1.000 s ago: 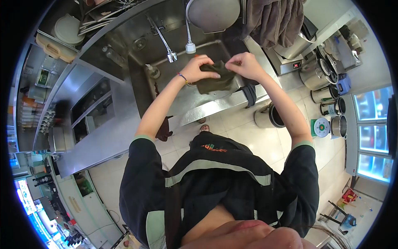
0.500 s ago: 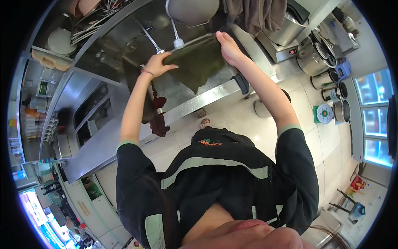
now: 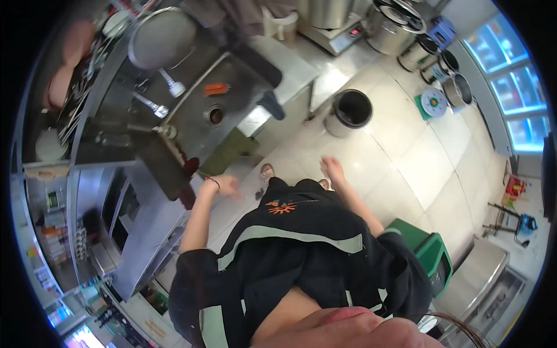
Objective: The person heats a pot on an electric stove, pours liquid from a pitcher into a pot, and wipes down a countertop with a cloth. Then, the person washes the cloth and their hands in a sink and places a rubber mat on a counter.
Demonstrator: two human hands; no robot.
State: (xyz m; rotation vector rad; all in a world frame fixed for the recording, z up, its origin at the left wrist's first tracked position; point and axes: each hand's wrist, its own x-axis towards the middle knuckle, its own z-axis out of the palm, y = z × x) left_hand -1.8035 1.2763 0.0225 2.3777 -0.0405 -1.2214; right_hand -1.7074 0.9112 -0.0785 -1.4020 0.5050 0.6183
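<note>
My left hand [image 3: 225, 187] is just below the front edge of the sink [image 3: 191, 136], its fingers smeared by motion. Close to it, a dark olive-green cloth [image 3: 229, 152] lies draped over the sink's front rim. A dark red cloth [image 3: 187, 196] hangs at the sink's left corner, beside my left wrist. Over the tiled floor, away from the sink, my right hand [image 3: 332, 168] is raised with its fingers loosely bent and apart, holding nothing. Inside the basin, an orange object [image 3: 216, 89] sits near the drain [image 3: 214, 115].
Two taps [image 3: 173, 86] and a large round strainer [image 3: 163, 37] are at the sink's back. A dark-rimmed bin [image 3: 351, 110] stands on the floor ahead, and a green bin [image 3: 423, 249] is at my right. Pots [image 3: 396, 29] and a dial scale [image 3: 434, 102] stand farther right.
Both hands have let go of the olive-green cloth, which moved from over the basin to the front rim. My hands have drawn back towards my body, and the view has turned right.
</note>
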